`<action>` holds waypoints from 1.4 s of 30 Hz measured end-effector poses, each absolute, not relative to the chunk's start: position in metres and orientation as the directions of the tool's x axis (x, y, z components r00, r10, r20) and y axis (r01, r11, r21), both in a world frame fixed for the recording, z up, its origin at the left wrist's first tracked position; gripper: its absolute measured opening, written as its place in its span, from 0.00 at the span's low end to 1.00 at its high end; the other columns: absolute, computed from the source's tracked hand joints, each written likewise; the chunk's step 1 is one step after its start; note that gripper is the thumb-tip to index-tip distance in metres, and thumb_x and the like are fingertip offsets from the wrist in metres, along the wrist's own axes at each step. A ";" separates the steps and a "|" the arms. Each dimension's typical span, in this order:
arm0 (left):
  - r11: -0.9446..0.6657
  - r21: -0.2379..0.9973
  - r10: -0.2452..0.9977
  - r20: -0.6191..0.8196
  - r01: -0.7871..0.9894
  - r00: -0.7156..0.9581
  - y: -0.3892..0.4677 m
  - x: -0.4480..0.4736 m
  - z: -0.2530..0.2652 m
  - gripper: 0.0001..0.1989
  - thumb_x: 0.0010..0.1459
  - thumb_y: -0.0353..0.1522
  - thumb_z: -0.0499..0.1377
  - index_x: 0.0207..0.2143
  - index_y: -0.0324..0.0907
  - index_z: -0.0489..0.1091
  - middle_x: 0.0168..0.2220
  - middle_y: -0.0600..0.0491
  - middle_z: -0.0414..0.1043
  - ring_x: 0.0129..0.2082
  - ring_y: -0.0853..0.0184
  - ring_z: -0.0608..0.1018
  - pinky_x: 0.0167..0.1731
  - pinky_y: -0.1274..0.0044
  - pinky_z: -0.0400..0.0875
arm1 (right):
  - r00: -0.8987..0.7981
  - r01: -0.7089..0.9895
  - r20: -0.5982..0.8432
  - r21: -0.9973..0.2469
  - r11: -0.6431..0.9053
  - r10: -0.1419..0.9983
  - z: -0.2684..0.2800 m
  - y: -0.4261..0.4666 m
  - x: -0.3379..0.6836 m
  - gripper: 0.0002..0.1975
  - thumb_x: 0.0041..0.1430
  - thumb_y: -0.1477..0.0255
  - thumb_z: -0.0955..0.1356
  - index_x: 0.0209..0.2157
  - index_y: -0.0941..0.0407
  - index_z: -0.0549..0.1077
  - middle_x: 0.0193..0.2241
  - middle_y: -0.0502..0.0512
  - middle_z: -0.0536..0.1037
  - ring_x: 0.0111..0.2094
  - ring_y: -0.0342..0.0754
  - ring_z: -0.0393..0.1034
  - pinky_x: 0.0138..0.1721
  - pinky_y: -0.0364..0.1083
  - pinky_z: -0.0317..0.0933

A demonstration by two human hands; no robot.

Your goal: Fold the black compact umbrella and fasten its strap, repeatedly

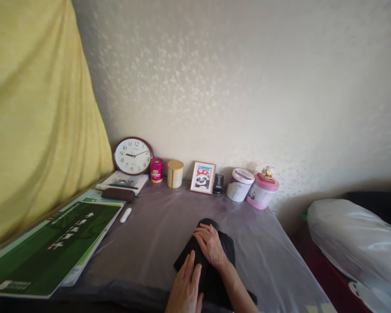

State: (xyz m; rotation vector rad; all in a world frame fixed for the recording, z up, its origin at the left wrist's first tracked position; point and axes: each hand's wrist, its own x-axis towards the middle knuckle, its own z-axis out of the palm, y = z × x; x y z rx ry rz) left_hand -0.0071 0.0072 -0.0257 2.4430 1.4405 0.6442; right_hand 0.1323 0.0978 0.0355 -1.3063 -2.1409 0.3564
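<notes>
A black piece of folded cloth [226, 252], perhaps a garment, lies on the grey-covered table near its front edge. My left hand [185, 282] rests flat on its left side, fingers stretched forward. Higher up, my right hand [211, 245] lies across the upper part of the cloth, its fingers extended and pointing left, close to a rounded black end. Neither hand grips anything that I can see. Part of the cloth is hidden under my hands and right forearm.
On the left lie a green booklet [58, 243], a brown case [117, 194] and a white stick-like item [125, 215]. Along the wall stand a clock [133, 155], a pink can [157, 170], a yellow-lidded can [175, 174], a framed picture [203, 177] and two tubs [240, 185].
</notes>
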 end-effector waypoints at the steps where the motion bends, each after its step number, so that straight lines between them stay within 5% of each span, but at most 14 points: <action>1: -0.484 0.417 0.875 0.244 0.769 0.418 0.007 -0.008 -0.027 0.33 0.44 0.23 0.53 0.56 0.40 0.56 0.63 0.42 0.47 0.62 0.53 0.54 0.55 0.61 0.61 | -0.321 0.726 0.353 -0.504 0.468 0.879 0.034 0.105 0.134 0.14 0.62 0.70 0.59 0.38 0.51 0.76 0.42 0.52 0.78 0.53 0.51 0.61 0.58 0.57 0.40; 11: -0.370 0.508 0.920 0.083 0.778 0.383 0.003 -0.010 -0.006 0.37 0.49 0.26 0.50 0.62 0.36 0.42 0.64 0.44 0.41 0.63 0.55 0.51 0.58 0.64 0.56 | 0.017 0.771 0.341 -0.603 0.205 0.940 0.024 0.149 0.161 0.15 0.59 0.68 0.59 0.40 0.54 0.74 0.41 0.57 0.77 0.46 0.49 0.68 0.52 0.48 0.54; 16: -0.419 0.525 0.904 0.159 0.741 0.398 0.003 -0.015 -0.005 0.38 0.51 0.27 0.50 0.63 0.39 0.36 0.64 0.42 0.41 0.63 0.56 0.51 0.58 0.62 0.56 | 0.273 0.758 0.323 -0.652 0.004 0.906 0.020 0.115 0.213 0.18 0.57 0.64 0.57 0.38 0.56 0.73 0.37 0.62 0.77 0.41 0.54 0.71 0.46 0.52 0.60; 20: -0.388 0.574 0.909 0.109 0.721 0.402 0.000 -0.018 -0.001 0.46 0.45 0.25 0.54 0.63 0.39 0.30 0.65 0.42 0.35 0.63 0.56 0.49 0.59 0.63 0.54 | 0.429 0.569 0.111 -0.804 -0.173 0.897 0.014 0.078 0.243 0.17 0.53 0.59 0.59 0.33 0.54 0.72 0.31 0.58 0.77 0.34 0.53 0.73 0.35 0.49 0.65; 24: -0.314 0.590 0.934 0.051 0.744 0.353 -0.002 -0.016 0.004 0.48 0.40 0.19 0.51 0.63 0.39 0.33 0.65 0.45 0.35 0.64 0.60 0.48 0.60 0.67 0.51 | 0.393 0.360 -0.142 -0.885 -0.294 0.909 0.016 0.056 0.238 0.18 0.50 0.55 0.60 0.32 0.53 0.71 0.28 0.54 0.76 0.29 0.49 0.72 0.23 0.44 0.63; 33: -0.264 0.592 0.947 0.010 0.761 0.321 -0.006 -0.013 0.015 0.45 0.39 0.17 0.48 0.62 0.34 0.35 0.65 0.44 0.36 0.64 0.64 0.47 0.61 0.72 0.48 | 0.425 0.360 0.031 -0.923 -0.137 0.905 0.033 0.052 0.204 0.20 0.46 0.52 0.65 0.28 0.56 0.74 0.25 0.54 0.76 0.32 0.53 0.71 0.32 0.47 0.64; 42: -0.245 0.525 0.952 -0.030 0.815 0.306 -0.009 -0.008 0.022 0.46 0.39 0.16 0.48 0.62 0.31 0.35 0.65 0.39 0.35 0.64 0.60 0.47 0.61 0.70 0.49 | 0.274 0.222 0.091 -0.975 0.029 0.958 0.049 0.058 0.181 0.19 0.52 0.55 0.64 0.27 0.58 0.71 0.22 0.50 0.72 0.26 0.46 0.65 0.27 0.43 0.60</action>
